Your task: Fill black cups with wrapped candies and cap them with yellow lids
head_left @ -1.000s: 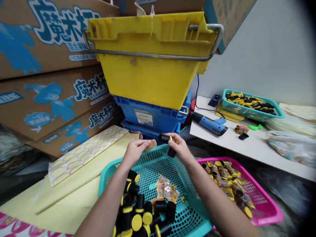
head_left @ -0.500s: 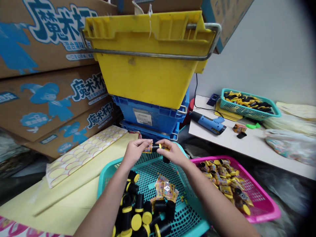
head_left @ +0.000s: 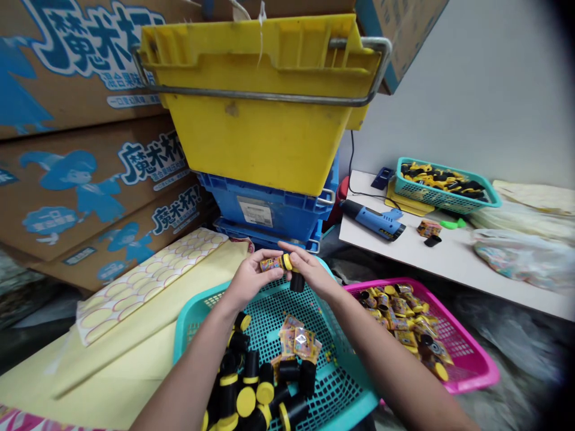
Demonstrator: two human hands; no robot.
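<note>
Left hand (head_left: 252,280): fingers (head_left: 265,260) together with the thumb, pinched on a small foil packet (head_left: 272,264) printed in orange and yellow.

Right hand (head_left: 309,272): fingers (head_left: 291,250) curled and clamped around a black tube (head_left: 296,281).

Where: both hands are together in the air above the near rim of the teal basket (head_left: 202,305); the packet's end meets the tube at its yellow cap (head_left: 287,261).

Handling: the tube looks like light, stiff, smooth plastic, so a firm wrap around the barrel seems the best hold. The packet looks thin, soft and slippery, best pinched by its edge.

Teal basket: open plastic mesh, holding a pile of black tubes (head_left: 242,383) with yellow ends at its left corner, and loose packets (head_left: 299,342) mid-floor.

Pink basket (head_left: 487,374): just right of the teal basket, holding tubes and packets (head_left: 399,317) mixed together.

Counter (head_left: 386,260): white, with a blue power tool (head_left: 372,219) near its left edge and a small teal basket (head_left: 442,194) of black-and-yellow parts at its back.

Behind: a yellow crate (head_left: 256,131) stacked on blue crates (head_left: 265,212), beside printed cartons (head_left: 76,60).
</note>
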